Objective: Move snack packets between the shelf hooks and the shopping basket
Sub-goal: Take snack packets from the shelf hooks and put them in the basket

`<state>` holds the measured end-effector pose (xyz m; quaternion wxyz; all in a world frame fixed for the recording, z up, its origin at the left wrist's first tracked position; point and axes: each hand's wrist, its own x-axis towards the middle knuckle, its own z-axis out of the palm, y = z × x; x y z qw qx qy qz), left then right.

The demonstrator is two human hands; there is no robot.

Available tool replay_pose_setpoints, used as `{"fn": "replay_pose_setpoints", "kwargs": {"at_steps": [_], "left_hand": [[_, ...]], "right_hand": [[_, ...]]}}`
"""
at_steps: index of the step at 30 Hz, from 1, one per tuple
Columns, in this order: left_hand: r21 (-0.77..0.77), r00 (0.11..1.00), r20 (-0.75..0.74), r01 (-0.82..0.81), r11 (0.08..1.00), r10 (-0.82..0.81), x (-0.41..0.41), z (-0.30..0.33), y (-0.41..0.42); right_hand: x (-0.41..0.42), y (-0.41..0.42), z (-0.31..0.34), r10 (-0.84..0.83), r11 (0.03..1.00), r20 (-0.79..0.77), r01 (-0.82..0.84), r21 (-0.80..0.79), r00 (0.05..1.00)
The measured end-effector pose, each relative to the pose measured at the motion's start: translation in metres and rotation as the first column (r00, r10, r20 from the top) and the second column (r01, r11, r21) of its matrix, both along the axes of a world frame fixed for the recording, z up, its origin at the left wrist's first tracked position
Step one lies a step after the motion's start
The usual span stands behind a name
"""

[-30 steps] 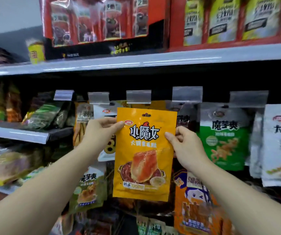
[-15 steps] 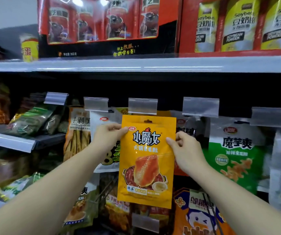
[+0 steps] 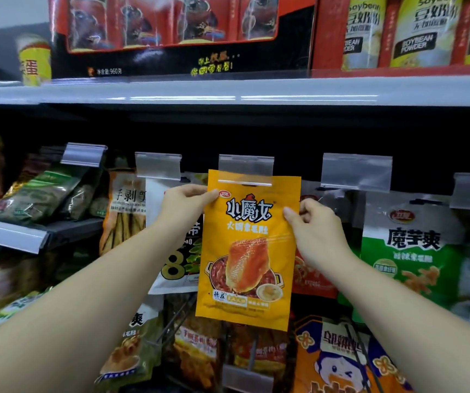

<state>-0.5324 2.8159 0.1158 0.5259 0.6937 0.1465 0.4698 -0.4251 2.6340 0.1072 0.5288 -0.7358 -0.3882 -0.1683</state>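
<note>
In the head view the left hand [image 3: 184, 207] and the right hand [image 3: 317, 231] each pinch one upper side edge of the orange packet [image 3: 246, 251] between thumb and fingers, and its top now overlaps the clear tag [image 3: 245, 168] of the middle hook, so I judge the hanging is near but not done; the hole is not visible and no basket is in view. Compared with one second ago, the packet is higher and closer to the tag, which before stood clearly above it.

Upper white shelf [image 3: 228, 90]: a red-and-black display box [image 3: 177, 38] and soybean powder bags [image 3: 418, 29] are stood on it (yellow cup [image 3: 33, 59] at far left). Smaller left shelf [image 3: 9, 234] is loaded with greenish packets [image 3: 38, 191].
</note>
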Motion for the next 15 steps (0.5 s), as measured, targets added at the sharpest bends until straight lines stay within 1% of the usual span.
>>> {"fn": "replay_pose_setpoints", "kwargs": {"at_steps": [5,9,11,15], "left_hand": [[0.009,0.999,0.037,0.002,1.000,-0.003,0.005,-0.003,0.006],[0.042,0.993,0.102,0.062,0.997,-0.066,0.002,-0.002,0.012],[0.053,0.993,0.092,0.070,0.996,-0.075,0.003,-0.003,0.015],[0.045,1.000,0.026,0.011,0.999,-0.012,0.013,-0.006,0.019]], "right_hand": [[-0.001,0.003,-0.001,0.013,1.000,0.034,-0.013,0.001,0.999],[-0.004,0.005,0.001,0.076,0.996,0.046,-0.078,0.049,0.996],[-0.001,0.008,0.001,0.084,0.995,0.041,-0.086,0.049,0.996],[0.009,0.013,0.002,0.044,0.999,0.009,-0.045,0.003,0.999]]}}
